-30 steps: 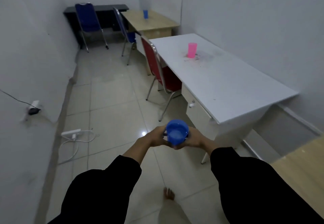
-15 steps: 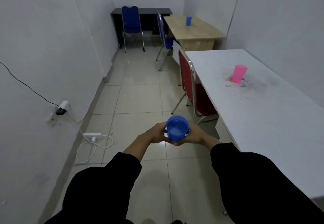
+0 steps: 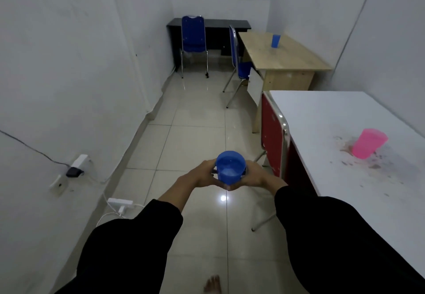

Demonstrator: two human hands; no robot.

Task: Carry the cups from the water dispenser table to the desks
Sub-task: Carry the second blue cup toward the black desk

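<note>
I hold a blue cup [image 3: 230, 167] upright in front of me, with water visible inside. My left hand [image 3: 199, 176] wraps its left side and my right hand [image 3: 256, 177] wraps its right side. A pink cup [image 3: 368, 143] stands on the stained white desk [image 3: 333, 118] at my right. Farther back, another blue cup [image 3: 275, 40] stands on the wooden desk [image 3: 282, 56]. A black desk [image 3: 218, 22] sits against the far wall.
A red chair [image 3: 274, 137] is tucked at the white desk. Two blue chairs [image 3: 192, 38] stand near the far desks. On the left, a wall socket with a plug [image 3: 73, 171] and a power strip [image 3: 120, 202] with cables lie by the wall. Tiled floor runs ahead.
I have walked forward along the aisle. The white desk and pink cup have slid right and closer, and the far desks look nearer. Both hands keep the same hold on the cup.
</note>
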